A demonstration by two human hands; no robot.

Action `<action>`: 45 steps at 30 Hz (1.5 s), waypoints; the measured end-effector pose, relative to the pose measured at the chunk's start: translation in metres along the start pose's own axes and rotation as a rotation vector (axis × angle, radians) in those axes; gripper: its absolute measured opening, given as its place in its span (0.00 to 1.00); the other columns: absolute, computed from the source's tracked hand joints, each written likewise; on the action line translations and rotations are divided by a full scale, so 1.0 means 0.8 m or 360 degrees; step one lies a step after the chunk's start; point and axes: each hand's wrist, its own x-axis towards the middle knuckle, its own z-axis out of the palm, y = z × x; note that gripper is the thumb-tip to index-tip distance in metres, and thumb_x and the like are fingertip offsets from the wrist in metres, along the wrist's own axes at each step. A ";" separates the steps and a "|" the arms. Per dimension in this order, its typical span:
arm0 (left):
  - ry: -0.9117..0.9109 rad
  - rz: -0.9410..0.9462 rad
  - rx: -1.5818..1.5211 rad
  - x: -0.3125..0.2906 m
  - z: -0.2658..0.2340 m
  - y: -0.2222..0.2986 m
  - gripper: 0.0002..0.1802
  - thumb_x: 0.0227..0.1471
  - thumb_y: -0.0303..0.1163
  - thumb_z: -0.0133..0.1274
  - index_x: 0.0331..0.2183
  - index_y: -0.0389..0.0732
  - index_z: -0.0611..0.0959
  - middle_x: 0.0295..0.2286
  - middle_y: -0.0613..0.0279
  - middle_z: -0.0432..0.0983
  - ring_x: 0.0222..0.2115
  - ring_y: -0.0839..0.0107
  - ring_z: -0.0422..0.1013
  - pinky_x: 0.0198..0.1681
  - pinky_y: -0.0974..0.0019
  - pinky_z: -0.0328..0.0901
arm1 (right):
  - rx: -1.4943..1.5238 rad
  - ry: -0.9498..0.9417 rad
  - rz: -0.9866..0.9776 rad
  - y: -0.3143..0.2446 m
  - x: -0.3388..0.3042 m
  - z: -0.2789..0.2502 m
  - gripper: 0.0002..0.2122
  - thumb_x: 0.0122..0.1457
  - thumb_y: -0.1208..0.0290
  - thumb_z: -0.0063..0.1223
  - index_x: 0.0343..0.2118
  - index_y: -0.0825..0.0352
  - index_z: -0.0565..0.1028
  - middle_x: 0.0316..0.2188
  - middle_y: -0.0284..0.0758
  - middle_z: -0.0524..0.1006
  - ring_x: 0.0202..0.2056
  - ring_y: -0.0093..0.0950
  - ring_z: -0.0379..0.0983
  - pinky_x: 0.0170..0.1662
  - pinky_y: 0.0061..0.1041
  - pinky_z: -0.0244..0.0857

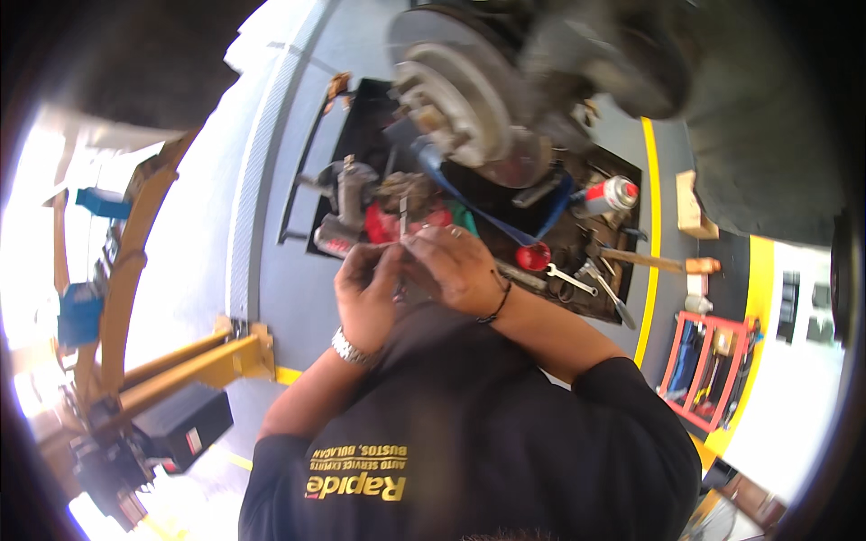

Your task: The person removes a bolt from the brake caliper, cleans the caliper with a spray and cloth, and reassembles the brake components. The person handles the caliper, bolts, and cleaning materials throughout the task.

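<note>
One left hand [365,287] and one right hand [460,270] pinch a slim metal piece [403,213] before a cluttered black tray [366,115].

Grey floor [296,302] with yellow line [654,212]

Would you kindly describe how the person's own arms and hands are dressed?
Both the left hand and the right hand are ungloved. The forearms are bare below the short sleeves of a black shirt, which has yellow lettering on it. A silver-coloured link band circles the left wrist, and a thin, dark bracelet the right.
</note>
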 end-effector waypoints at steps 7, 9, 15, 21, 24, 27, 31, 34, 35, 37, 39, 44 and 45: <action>-0.0397 -0.0188 0.0214 -0.025 0.046 0.003 0.14 0.62 0.27 0.54 0.47 0.29 0.82 0.38 0.58 0.82 0.41 0.73 0.75 0.48 0.68 0.67 | -0.0078 -0.0036 0.0399 0.010 -0.059 -0.057 0.16 0.55 0.70 0.65 0.46 0.67 0.76 0.40 0.41 0.79 0.36 0.37 0.79 0.38 0.34 0.73; -0.0532 -0.0224 0.0277 -0.026 0.062 0.001 0.15 0.61 0.26 0.55 0.48 0.30 0.81 0.38 0.60 0.82 0.39 0.76 0.74 0.46 0.71 0.68 | 0.0107 -0.0087 0.0520 0.022 -0.076 -0.073 0.16 0.56 0.71 0.65 0.46 0.68 0.76 0.39 0.42 0.79 0.35 0.38 0.79 0.37 0.35 0.73; -0.0933 -0.0040 0.0558 -0.029 0.106 -0.002 0.17 0.55 0.21 0.57 0.48 0.32 0.82 0.40 0.56 0.85 0.41 0.72 0.80 0.46 0.69 0.71 | 0.0338 0.0122 0.0648 0.067 -0.112 -0.131 0.13 0.59 0.71 0.64 0.45 0.69 0.77 0.34 0.38 0.80 0.33 0.33 0.79 0.33 0.30 0.72; -0.1031 0.0074 0.0632 -0.032 0.119 -0.001 0.14 0.61 0.22 0.53 0.49 0.31 0.81 0.40 0.53 0.84 0.43 0.69 0.79 0.49 0.67 0.70 | 0.1427 0.1108 0.1367 0.150 -0.080 -0.183 0.15 0.69 0.61 0.54 0.42 0.71 0.78 0.24 0.28 0.70 0.23 0.17 0.62 0.25 0.18 0.57; -0.0915 -0.0059 0.0641 -0.037 0.119 -0.004 0.13 0.56 0.19 0.56 0.45 0.30 0.82 0.37 0.54 0.85 0.40 0.69 0.82 0.46 0.68 0.72 | 0.1677 0.0999 0.1297 0.173 -0.057 -0.178 0.16 0.68 0.59 0.56 0.42 0.71 0.78 0.23 0.28 0.68 0.22 0.18 0.60 0.24 0.18 0.55; -0.0844 -0.0039 0.0561 -0.041 0.112 -0.005 0.13 0.58 0.20 0.55 0.45 0.30 0.82 0.37 0.53 0.85 0.41 0.69 0.81 0.46 0.69 0.72 | 0.1855 0.0891 0.1298 0.177 -0.044 -0.171 0.17 0.67 0.58 0.57 0.41 0.71 0.79 0.22 0.27 0.67 0.22 0.17 0.60 0.24 0.18 0.53; -0.0760 -0.0082 0.0524 -0.040 0.100 -0.003 0.13 0.59 0.21 0.54 0.46 0.30 0.82 0.38 0.53 0.85 0.41 0.70 0.80 0.47 0.69 0.71 | 0.2016 0.0688 0.1400 0.181 -0.036 -0.177 0.18 0.68 0.57 0.55 0.41 0.72 0.78 0.22 0.26 0.66 0.21 0.17 0.58 0.24 0.17 0.52; -0.0752 -0.0102 0.0540 -0.038 0.095 -0.003 0.13 0.60 0.21 0.54 0.46 0.30 0.82 0.38 0.53 0.85 0.41 0.69 0.80 0.47 0.69 0.71 | 0.2047 0.0490 0.1467 0.192 -0.025 -0.179 0.18 0.69 0.56 0.53 0.41 0.72 0.79 0.21 0.26 0.66 0.19 0.16 0.56 0.23 0.17 0.51; -0.0757 -0.0112 0.0540 -0.037 0.094 -0.003 0.13 0.60 0.21 0.54 0.46 0.30 0.82 0.38 0.53 0.85 0.41 0.69 0.80 0.47 0.69 0.71 | 0.2018 0.0452 0.1473 0.196 -0.020 -0.177 0.19 0.69 0.56 0.53 0.41 0.72 0.79 0.21 0.26 0.66 0.19 0.16 0.56 0.23 0.17 0.51; -0.0777 -0.0118 0.0552 -0.035 0.094 -0.003 0.13 0.59 0.21 0.54 0.46 0.30 0.82 0.38 0.53 0.85 0.41 0.69 0.80 0.47 0.68 0.71 | 0.1819 0.0429 0.1464 0.198 -0.014 -0.168 0.19 0.69 0.55 0.52 0.40 0.71 0.79 0.19 0.26 0.66 0.18 0.16 0.57 0.22 0.17 0.51; -0.0802 -0.0110 0.0574 -0.033 0.093 -0.003 0.13 0.59 0.21 0.54 0.46 0.30 0.82 0.38 0.53 0.85 0.41 0.68 0.80 0.47 0.68 0.71 | 0.1528 0.0440 0.1349 0.196 -0.008 -0.157 0.19 0.69 0.55 0.52 0.38 0.71 0.80 0.17 0.25 0.67 0.17 0.17 0.59 0.22 0.18 0.51; -0.0864 -0.0062 0.0644 -0.024 0.085 -0.002 0.13 0.59 0.21 0.54 0.46 0.30 0.82 0.38 0.53 0.85 0.41 0.68 0.81 0.47 0.67 0.72 | 0.0882 0.0457 0.1361 0.192 0.004 -0.141 0.19 0.70 0.55 0.50 0.37 0.68 0.82 0.16 0.28 0.71 0.18 0.18 0.65 0.23 0.21 0.56; -0.0874 -0.0037 0.0641 -0.022 0.083 -0.003 0.13 0.59 0.21 0.54 0.46 0.30 0.83 0.38 0.53 0.85 0.41 0.68 0.81 0.47 0.67 0.72 | 0.0733 0.0430 0.1376 0.192 0.006 -0.140 0.18 0.70 0.55 0.50 0.37 0.68 0.82 0.16 0.30 0.73 0.18 0.20 0.67 0.23 0.22 0.58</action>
